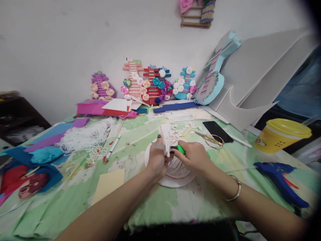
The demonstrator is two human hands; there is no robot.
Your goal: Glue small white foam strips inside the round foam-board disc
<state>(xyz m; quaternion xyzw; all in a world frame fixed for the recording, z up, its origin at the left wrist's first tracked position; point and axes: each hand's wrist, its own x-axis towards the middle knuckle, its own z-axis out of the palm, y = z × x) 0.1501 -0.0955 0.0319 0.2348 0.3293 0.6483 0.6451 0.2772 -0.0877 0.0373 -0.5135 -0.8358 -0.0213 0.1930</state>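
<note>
My left hand (pixel 157 162) is closed around a small white piece (pixel 166 134), possibly foam, holding it up over the table. In my right hand (pixel 195 157) is a knife with a green handle (pixel 181 149). Its blade (pixel 157 146) shows on the left side of the white piece, by my left thumb; whether it cuts into the piece I cannot tell. Beneath both hands lies a round white plate-like disc (pixel 173 182) with a reddish line and strips on it. White scraps (pixel 187 129) are scattered just beyond.
Gold-handled scissors (pixel 217 140) lie beside a black phone (pixel 217 131). To the right are a blue glue gun (pixel 278 182) and a yellow bucket (pixel 279 135). White cord (pixel 84 137) is heaped at left, near a white pen (pixel 113 147). Flower-decorated guitar shapes (pixel 152 85) line the wall.
</note>
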